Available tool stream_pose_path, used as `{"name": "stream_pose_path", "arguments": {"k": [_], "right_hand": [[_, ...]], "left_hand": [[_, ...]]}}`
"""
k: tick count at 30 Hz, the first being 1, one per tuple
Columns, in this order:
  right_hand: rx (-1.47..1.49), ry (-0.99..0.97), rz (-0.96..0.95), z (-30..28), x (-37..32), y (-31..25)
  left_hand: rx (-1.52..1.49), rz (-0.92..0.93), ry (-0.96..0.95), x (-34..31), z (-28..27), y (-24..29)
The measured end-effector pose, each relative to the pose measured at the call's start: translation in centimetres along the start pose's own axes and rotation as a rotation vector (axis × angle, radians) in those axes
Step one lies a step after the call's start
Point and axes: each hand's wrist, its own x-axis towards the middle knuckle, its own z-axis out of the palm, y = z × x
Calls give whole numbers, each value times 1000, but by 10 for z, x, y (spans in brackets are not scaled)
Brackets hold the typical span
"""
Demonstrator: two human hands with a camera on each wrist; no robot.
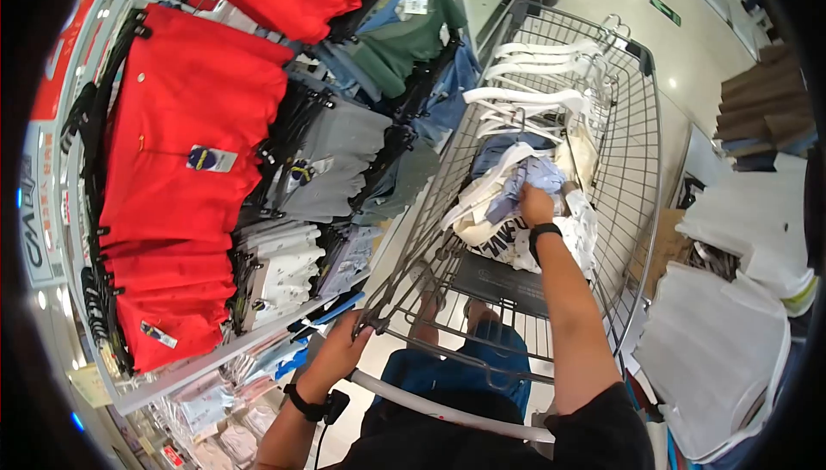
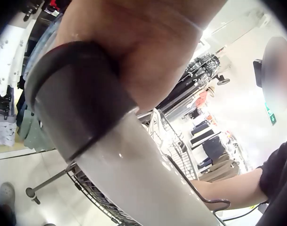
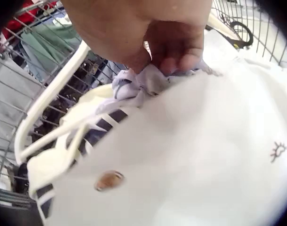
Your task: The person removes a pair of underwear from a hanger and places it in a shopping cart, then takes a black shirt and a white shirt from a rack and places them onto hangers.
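Observation:
My left hand [image 1: 342,345] grips the near-left end of a wire cart's white handle bar [image 1: 430,401]. In the left wrist view the hand [image 2: 134,52] wraps the bar [image 2: 138,179] just above its black end cap [image 2: 72,99]. My right hand [image 1: 535,205] reaches into the cart [image 1: 632,151] and pinches a pale blue crumpled garment [image 1: 516,188]. Up close, the fingers [image 3: 176,59] bunch that pale cloth [image 3: 138,82] on top of a white garment [image 3: 204,155] with a brown button [image 3: 108,180].
White hangers [image 1: 542,83] and more folded clothes fill the cart's far end. A rack of red shirts [image 1: 189,151], grey shirts [image 1: 331,164] and green ones [image 1: 400,40] hangs close on the left. Stacked white and brown clothes [image 1: 731,298] lie to the right.

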Motion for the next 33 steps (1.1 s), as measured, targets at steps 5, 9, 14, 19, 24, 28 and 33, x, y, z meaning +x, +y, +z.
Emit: {"name": "stream_pose_path", "arguments": {"k": [5, 9, 14, 19, 24, 28, 33], "right_hand": [[-64, 220, -257, -32, -19, 15], [949, -95, 74, -65, -21, 14], [1630, -564, 115, -234, -126, -143], [1272, -1125, -691, -246, -211, -225], [1045, -1275, -744, -214, -213, -234], [1303, -1228, -449, -169, -151, -184], [963, -47, 299, -2, -8, -24]], "left_hand": [[-32, -91, -88, -8, -8, 33], [-4, -105, -191, -12, -9, 23], [100, 109, -91, -19, -29, 40], [-543, -19, -278, -10, -46, 50], [-7, 271, -111, 1, -54, 33], [576, 607, 162, -21, -63, 116], [-272, 214, 209, -58, -60, 81]]}}
